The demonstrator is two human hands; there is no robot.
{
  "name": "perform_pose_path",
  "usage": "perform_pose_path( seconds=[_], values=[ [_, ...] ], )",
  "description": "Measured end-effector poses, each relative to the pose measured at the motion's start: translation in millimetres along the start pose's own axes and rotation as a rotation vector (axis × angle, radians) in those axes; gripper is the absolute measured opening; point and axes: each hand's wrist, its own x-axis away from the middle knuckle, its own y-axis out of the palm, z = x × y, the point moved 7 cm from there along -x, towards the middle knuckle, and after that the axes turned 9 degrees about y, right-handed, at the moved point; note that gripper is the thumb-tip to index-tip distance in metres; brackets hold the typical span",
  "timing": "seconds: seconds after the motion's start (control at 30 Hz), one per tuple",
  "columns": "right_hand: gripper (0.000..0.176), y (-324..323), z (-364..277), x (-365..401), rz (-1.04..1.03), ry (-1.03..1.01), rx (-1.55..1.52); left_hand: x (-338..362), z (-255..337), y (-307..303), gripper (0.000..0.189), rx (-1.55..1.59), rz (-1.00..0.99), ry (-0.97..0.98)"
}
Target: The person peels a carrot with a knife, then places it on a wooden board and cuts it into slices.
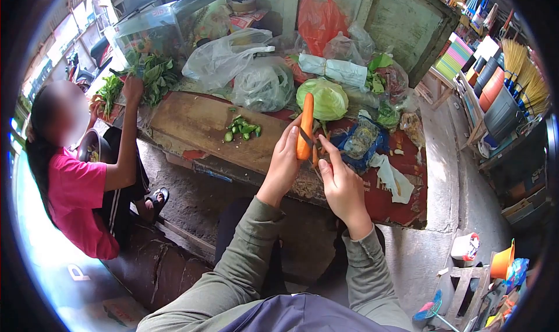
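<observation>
My left hand (284,164) is closed around the lower part of a carrot (307,119), which points up and away from me. My right hand (343,189) grips a small dark-bladed tool (306,137) whose blade lies across the carrot; I cannot tell whether it is a knife or a peeler. Thin orange strips (315,155) show between the hands. Behind the carrot sits a pale green cabbage (329,100). Left of my hands, chopped green pieces (241,128) lie in a small heap on a wooden board (186,122).
A person in a pink shirt (75,178) sits at the left, one hand at leafy greens (157,79). Plastic bags (265,84) and a red bag (321,20) line the table's back. Torn white paper (393,178) lies at right. Brooms (527,70) stand beyond.
</observation>
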Motion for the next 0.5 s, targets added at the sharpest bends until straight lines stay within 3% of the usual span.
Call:
perform_pose_path(
  seconds=[0.07, 0.17, 0.5],
  values=[
    [0.047, 0.4, -2.3, 1.0, -0.043, 0.04, 0.014, -1.0, -2.2, -3.1, 0.047, -0.045, -0.076, 0.008],
    [0.046, 1.1, -4.6, 0.9, -0.059, 0.023, 0.004, -3.4, -0.3, -3.1, 0.047, -0.073, -0.024, 0.038],
    [0.045, -0.4, 1.3, -6.0, 0.042, -0.034, 0.07, -1.2, -1.7, -1.2, 0.05, -0.145, -0.079, 0.023]
  ],
)
